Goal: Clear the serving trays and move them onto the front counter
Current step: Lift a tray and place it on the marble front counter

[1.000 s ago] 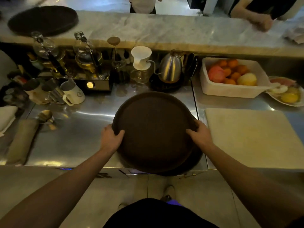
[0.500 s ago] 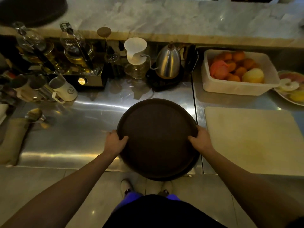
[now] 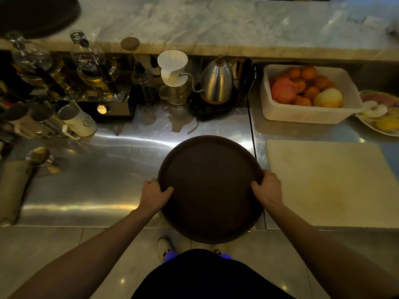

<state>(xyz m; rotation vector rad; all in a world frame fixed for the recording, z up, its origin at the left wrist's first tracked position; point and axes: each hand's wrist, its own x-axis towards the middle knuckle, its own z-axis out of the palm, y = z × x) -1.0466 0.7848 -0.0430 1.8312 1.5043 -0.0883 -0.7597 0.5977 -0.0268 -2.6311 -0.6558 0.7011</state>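
Single head cam, wide-angle, steep fwd-down view, close over steel worktop [image 3: 90, 190] toward marble counter [image 3: 216, 24].

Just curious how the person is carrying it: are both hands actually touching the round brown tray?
Touching. The head view shows the left hand and right hand gripping opposite edges of the tray, thumbs over its rim.

Both hands grip a round dark tray [image 3: 212, 190] by its rim, left hand [image 3: 155, 195] and right hand [image 3: 267, 189] on opposite sides. Its near edge overhangs the steel surface [image 3: 97, 184]. A cutting board [image 3: 330, 182] lies just right; another dark tray [image 3: 36, 14] sits on the marble counter [image 3: 216, 24].
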